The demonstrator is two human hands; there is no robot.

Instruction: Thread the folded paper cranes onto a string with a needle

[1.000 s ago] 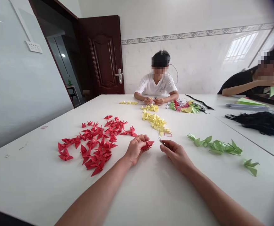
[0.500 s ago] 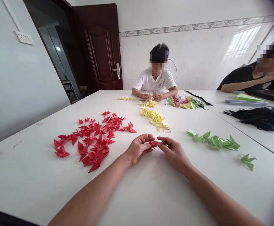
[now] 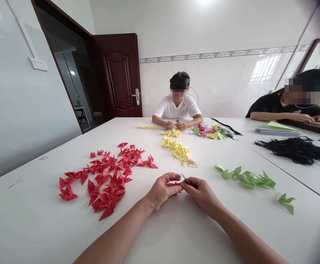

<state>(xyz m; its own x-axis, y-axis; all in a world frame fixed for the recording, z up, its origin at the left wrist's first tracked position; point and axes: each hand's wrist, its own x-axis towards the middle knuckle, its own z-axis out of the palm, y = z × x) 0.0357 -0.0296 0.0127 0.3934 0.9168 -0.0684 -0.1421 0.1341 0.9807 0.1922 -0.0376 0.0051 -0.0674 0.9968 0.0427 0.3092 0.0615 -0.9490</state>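
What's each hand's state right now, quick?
Left hand: closed on a red folded paper piece, mostly hidden.
Right hand: closed on a thin pointed tool.

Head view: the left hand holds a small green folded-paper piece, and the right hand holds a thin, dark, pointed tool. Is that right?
Not quite: the colour is wrong. The head view shows a small red folded-paper piece, mostly hidden by fingers, in the left hand. The right hand does hold the thin, dark, pointed tool.
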